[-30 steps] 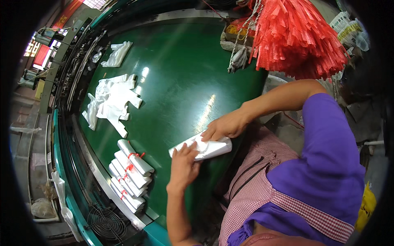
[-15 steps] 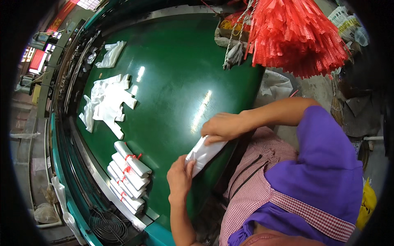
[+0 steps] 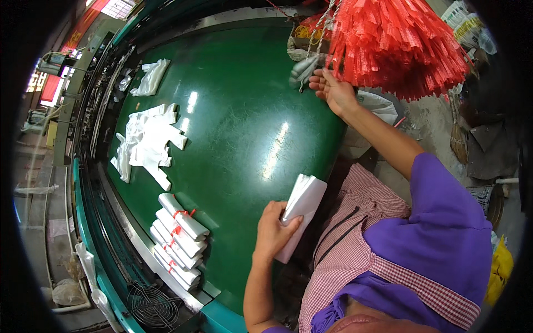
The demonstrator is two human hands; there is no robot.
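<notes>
My left hand [image 3: 273,232] grips a folded bundle of white plastic bags [image 3: 308,201] at the table's near edge, thumb laid across it. No tie shows around this bundle. My right hand [image 3: 336,95] is raised at the left side of a hanging bunch of red plastic strips [image 3: 397,50]. Its fingers are loosely bent and apart, with the fingertips right by the outermost strips; I see no strip clearly held. A grey bundle on a twisted cord [image 3: 304,69] hangs beside those fingers, blurred.
Rolled white bundles tied with red strips [image 3: 180,225] are stacked at the near left of the green table [image 3: 227,111]. Loose white bags [image 3: 149,139] and another small pile [image 3: 151,77] lie farther off. A metal rail [image 3: 183,297] edges the left side; a broom [image 3: 458,141] stands at right.
My right hand has let go of the white bundle and moved up and away to the red strips. My left hand has shifted right with the bundle, now tilted more upright. The grey bundle has swung left.
</notes>
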